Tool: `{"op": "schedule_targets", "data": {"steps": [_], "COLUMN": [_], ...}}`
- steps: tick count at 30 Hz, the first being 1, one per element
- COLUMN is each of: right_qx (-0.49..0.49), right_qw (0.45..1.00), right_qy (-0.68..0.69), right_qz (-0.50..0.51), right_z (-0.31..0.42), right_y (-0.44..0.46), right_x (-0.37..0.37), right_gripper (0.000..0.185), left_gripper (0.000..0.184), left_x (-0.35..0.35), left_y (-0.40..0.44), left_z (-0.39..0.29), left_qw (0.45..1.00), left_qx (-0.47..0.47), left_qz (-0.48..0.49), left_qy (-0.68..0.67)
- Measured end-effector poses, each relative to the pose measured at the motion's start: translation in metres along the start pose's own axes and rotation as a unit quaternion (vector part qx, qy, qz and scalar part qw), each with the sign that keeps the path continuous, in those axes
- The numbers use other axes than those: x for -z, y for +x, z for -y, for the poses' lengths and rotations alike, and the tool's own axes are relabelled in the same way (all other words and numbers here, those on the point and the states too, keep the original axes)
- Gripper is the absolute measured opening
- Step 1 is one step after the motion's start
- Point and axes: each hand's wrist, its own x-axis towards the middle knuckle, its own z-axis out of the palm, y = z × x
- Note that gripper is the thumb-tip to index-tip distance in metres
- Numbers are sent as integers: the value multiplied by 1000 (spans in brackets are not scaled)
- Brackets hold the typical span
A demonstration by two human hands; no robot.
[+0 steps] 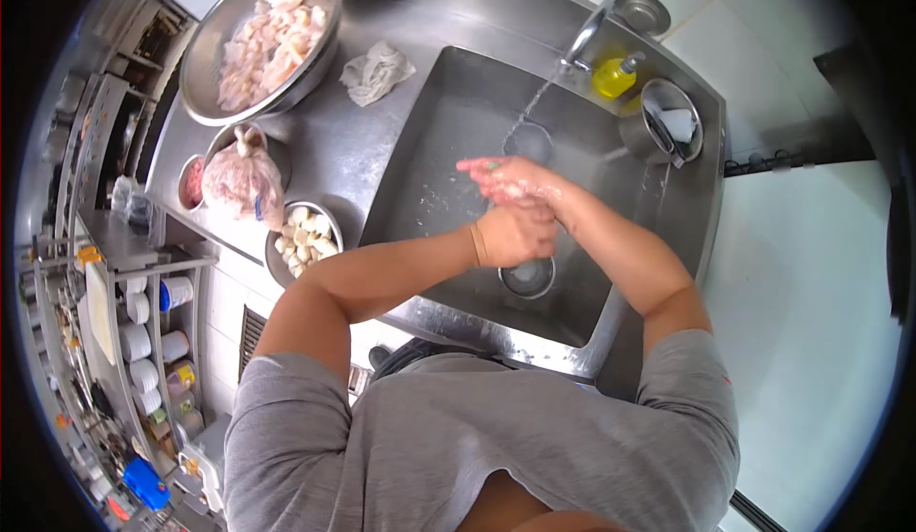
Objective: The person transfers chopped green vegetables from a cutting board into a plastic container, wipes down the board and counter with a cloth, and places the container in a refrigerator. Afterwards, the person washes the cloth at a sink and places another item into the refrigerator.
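Over the steel sink (420, 184), my two wet hands are pressed together. My left hand (520, 234) is closed, its fingers wrapped round the heel and wrist of my right hand. My right hand (506, 179) is stretched out flat with its fingers pointing left, and whitish suds show on it. A small green spot shows near its fingers; I cannot make out what it is. From the faucet (587, 36), a stream of water (537, 98) runs down behind my right hand. A round metal piece (528, 279) lies in the sink below my left hand.
On the left counter are a large bowl of raw meat pieces (272, 50), a bagged pale meat bundle (243, 179), a bowl of white chunks (305, 236) and a crumpled cloth (377, 72). A yellow soap bottle (615, 76) and a metal container (641, 139) stand by the faucet.
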Motion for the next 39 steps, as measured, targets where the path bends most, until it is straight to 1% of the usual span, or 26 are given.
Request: {"op": "schedule_targets", "data": {"steps": [1,4,6,7,9,10,12,13,15,16,17,18,19,20,21,24,25,26,28,30,31,32,33,35,38,39], "right_qx": [-30,-68,23,26,37,117,284,206,38,29,5,94,89,71,26,203,234,261,344,392,394,391,381,382,364,354], "right_qw": [997,979,983,965,908,877,789,842,915,960,981,974,973,955,727,570,734,757,649,470,458,443,426,398,364,353], "right_qy": [-57,-182,-164,-248,-407,-457,-537,-494,-402,-275,-148,-116,-58,-277,-686,-791,-635,-586,-657,-744,-723,-701,-680,-660,-661,-668], "right_qz": [-48,-64,-76,-81,-92,-93,-89,-67,-18,49,123,171,207,84,-15,-85,59,124,170,267,335,399,459,509,546,551], "right_z": [9,-26,-73,-75,-83,-95,-110,-93,-39,-23,-11,-3,-7,-21,-28,-70,-91,-115,-186,-235,-256,-282,-302,-325,-356,-366], "right_y": [-10,10,37,39,39,43,63,61,29,18,5,-12,-7,23,47,56,85,76,86,39,33,31,27,13,3,-13], "right_x": [-26,-54,-59,-71,-98,-109,-127,-146,-207,-223,-234,-254,-261,-237,-239,-304,-332,-389,-471,-562,-597,-629,-657,-712,-791,-819], "right_gripper": [36,32,24,21,14,13,9,10,11,14,17,27,34,39,47,55,47,49,54,57,58,59,60,61,58,56], "left_gripper": [16,21,24,26,19,16,12,11,12,13,13,15,13,11,10,7,5,4,14,27,39,49,54,54,68,69], "left_x": [-4,-42,-37,-36,-69,-82,-83,-74,-32,-3,38,82,113,139,161,183,185,178,143,116,122,83,79,48,38,33], "left_y": [-10,-52,-60,-64,-90,-102,-114,-120,-131,-140,-138,-132,-140,-152,-174,-262,-287,-308,-336,-309,-271,-294,-261,-221,-131,-107], "left_z": [-7,-25,-48,-60,-70,-75,-89,-91,-91,-100,-127,-163,-195,-230,-269,-427,-489,-556,-680,-790,-840,-890,-933,-1018,-1102,-1131], "left_qw": [1000,979,945,920,940,941,950,941,950,929,911,884,895,900,898,754,694,628,461,229,94,30,-63,-134,-338,-364], "left_qx": [-21,-45,8,40,180,245,305,325,230,193,190,191,233,276,315,567,651,724,811,789,779,704,650,544,485,470], "left_qz": [15,184,289,341,267,222,32,-64,141,251,243,241,182,119,51,50,9,-39,-228,-448,-514,-551,-555,-493,-335,-315], "left_qy": [-5,71,151,189,111,72,63,65,154,191,272,352,333,316,304,327,306,282,280,354,346,447,516,666,733,740]}}
